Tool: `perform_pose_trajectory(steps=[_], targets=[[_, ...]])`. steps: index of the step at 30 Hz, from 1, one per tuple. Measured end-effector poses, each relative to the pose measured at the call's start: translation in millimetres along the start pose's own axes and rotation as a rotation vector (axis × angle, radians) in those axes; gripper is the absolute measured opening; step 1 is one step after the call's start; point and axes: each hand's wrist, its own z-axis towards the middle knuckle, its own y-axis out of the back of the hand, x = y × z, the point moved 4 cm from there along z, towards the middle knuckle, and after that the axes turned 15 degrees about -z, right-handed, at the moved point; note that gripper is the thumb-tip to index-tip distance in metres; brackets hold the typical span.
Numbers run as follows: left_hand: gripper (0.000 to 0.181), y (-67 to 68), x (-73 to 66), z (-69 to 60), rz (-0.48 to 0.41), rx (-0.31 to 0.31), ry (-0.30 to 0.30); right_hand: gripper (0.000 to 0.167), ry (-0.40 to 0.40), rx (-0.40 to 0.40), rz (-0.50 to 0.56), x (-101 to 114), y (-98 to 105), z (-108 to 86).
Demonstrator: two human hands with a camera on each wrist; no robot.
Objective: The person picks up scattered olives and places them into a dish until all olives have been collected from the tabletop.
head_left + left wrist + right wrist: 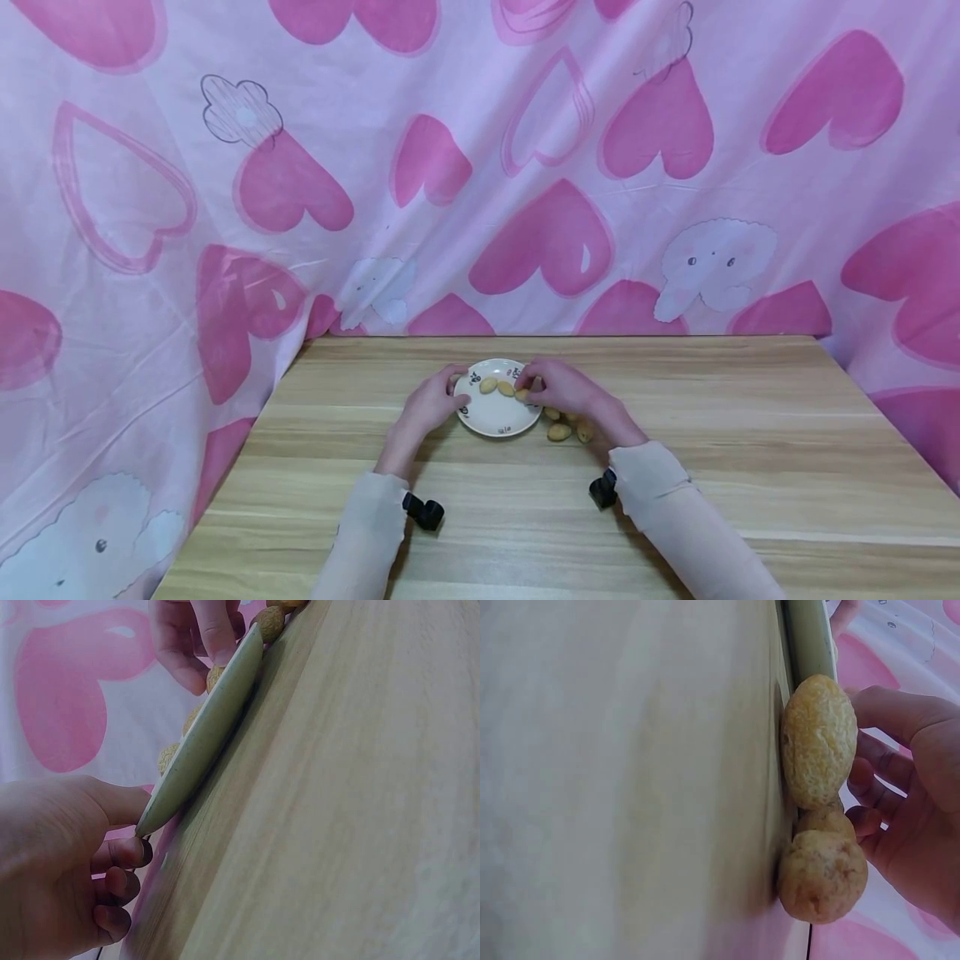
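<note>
A round white plate (497,419) with small dark motifs lies on the table. My left hand (429,404) grips its left rim; in the left wrist view the fingers (116,881) curl below the edge. Two small yellowish potatoes, one of them the leftmost potato (488,385), rest on the plate. My right hand (567,388) reaches over the right rim and pinches another potato (521,394) at the plate's surface. In the right wrist view, a wrinkled potato (820,742) and a rounder potato (823,877) stand close to that hand; its fingertips are partly hidden behind them.
Several loose potatoes (558,432) lie just right of the plate, under the right wrist. The wooden table (495,533) ends at a pink heart-print cloth (525,167) behind. A small black camera (426,512) sits at each cuff.
</note>
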Motion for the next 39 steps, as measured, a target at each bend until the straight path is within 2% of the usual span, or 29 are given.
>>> perform_pose_trajectory(steps=[12, 19, 29, 39], targets=[[0.054, -0.6, 2.8, 1.5, -0.003, 0.008, -0.003, 0.018, -0.063, -0.015, 0.062, -11.7, 7.6, -16.3], [0.054, -0.8, 5.5, 2.2, 0.006, 0.004, -0.006, 0.019, -0.055, -0.077, 0.057, -20.8, 10.9, -23.6], [0.055, -2.9, 5.6, 5.3, 0.002, 0.015, -0.002, 0.021, -0.212, -0.087, 0.165, -34.7, 15.5, -38.5], [0.055, -2.0, 5.6, 5.1, -0.004, 0.019, -0.001, 0.024, -0.266, -0.096, 0.213, -44.6, 10.7, -39.8]])
